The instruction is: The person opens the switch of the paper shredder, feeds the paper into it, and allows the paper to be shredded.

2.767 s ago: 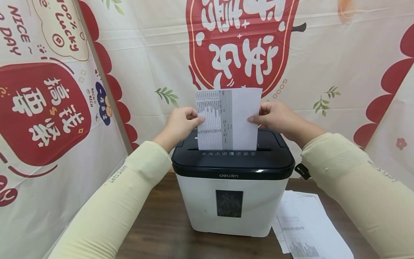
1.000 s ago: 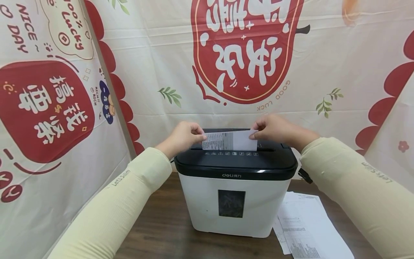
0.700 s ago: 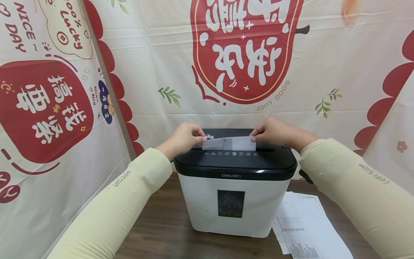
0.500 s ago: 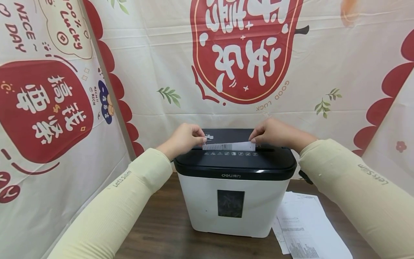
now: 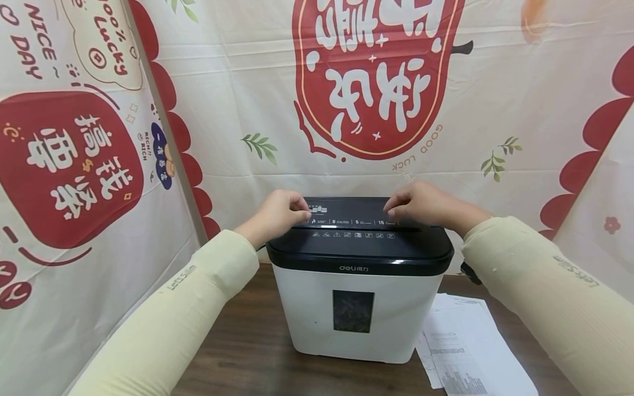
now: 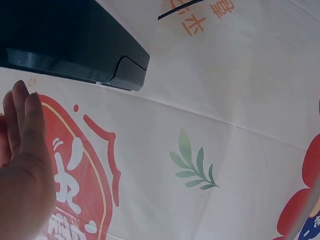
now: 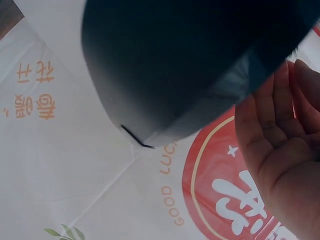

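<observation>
A paper shredder (image 5: 307,308) with a white body and black lid stands upright in the head view. No paper shows above its feed slot (image 5: 356,229). Over the left end of the lid is my left hand (image 5: 274,215), its fingers loosely bent with nothing between them. My right hand (image 5: 421,203) hovers above the lid's right end, fingers relaxed and holding nothing. In the left wrist view the left hand (image 6: 27,165) has fairly straight fingers beside the dark lid (image 6: 65,40). The right wrist view has the right hand (image 7: 280,145) near the lid's edge, partly cut off.
Printed paper sheets (image 5: 465,341) lie on the brown wooden table (image 5: 238,352) to the right of the shredder. A printed cloth (image 5: 223,132) hangs close behind it, and another cloth panel (image 5: 163,242) borders the left side. A dark window sits in the shredder's front.
The printed sheet both hands held at the slot has sunk down into the shredder and out of sight. Both hands came down with it, then let go; the lid's printed icons now show.
</observation>
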`<act>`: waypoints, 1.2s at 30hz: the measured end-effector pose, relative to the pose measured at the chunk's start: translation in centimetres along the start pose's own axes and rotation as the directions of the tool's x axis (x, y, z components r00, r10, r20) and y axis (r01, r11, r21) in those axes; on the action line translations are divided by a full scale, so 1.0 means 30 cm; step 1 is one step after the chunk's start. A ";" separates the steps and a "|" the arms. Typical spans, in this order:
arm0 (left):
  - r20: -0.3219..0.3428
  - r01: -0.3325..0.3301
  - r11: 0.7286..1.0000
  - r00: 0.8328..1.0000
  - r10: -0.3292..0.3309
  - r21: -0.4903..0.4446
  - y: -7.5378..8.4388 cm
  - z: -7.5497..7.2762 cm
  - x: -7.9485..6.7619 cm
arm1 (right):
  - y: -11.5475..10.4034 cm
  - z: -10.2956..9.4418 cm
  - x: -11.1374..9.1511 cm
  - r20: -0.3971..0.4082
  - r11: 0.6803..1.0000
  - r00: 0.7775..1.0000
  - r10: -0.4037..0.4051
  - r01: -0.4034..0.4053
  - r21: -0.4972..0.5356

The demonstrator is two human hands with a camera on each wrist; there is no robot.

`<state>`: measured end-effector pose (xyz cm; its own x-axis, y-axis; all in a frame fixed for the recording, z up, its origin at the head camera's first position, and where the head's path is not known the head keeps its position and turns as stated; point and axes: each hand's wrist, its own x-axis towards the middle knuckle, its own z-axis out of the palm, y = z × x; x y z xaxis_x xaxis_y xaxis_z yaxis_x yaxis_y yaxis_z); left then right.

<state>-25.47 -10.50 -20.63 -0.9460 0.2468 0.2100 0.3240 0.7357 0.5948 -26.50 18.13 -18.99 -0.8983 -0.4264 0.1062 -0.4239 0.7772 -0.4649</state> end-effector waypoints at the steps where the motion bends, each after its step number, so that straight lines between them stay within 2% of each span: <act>1: -0.005 -0.006 1.000 1.000 0.006 0.007 -0.002 -0.001 -0.002 | 0.006 -0.002 -0.002 -0.011 1.000 1.000 0.003 -0.003 0.002; 7: -0.031 -0.027 0.998 0.999 0.029 0.052 -0.018 -0.004 -0.022 | 0.038 -0.011 -0.016 -0.079 0.998 0.996 0.043 -0.040 0.041; 12: -0.060 -0.032 0.998 0.998 0.034 0.047 -0.032 -0.010 -0.044 | 0.076 -0.023 -0.032 -0.121 0.995 0.990 0.077 -0.068 0.079; 20: -0.127 -0.063 0.997 0.990 0.068 0.048 -0.064 -0.017 -0.082 | 0.133 -0.036 -0.063 -0.125 0.982 0.982 0.144 -0.126 0.142; 25: -0.137 -0.090 0.988 0.985 0.107 0.127 -0.075 -0.013 -0.118 | 0.162 -0.033 -0.081 -0.139 0.972 0.973 0.185 -0.161 0.173; 30: -0.151 -0.120 0.973 0.977 0.151 0.198 -0.090 -0.006 -0.149 | 0.190 -0.025 -0.099 -0.165 0.966 0.967 0.194 -0.160 0.203; 36: -0.188 -0.182 0.946 0.953 0.237 0.270 -0.116 0.002 -0.182 | 0.236 -0.009 -0.118 -0.226 0.965 0.954 0.199 -0.151 0.214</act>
<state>-21.41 -14.37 -23.88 -0.8237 0.2910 0.4866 0.4759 0.8213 0.3145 -26.35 25.29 -22.42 -0.9671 -0.1477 0.2069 -0.2489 0.7158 -0.6525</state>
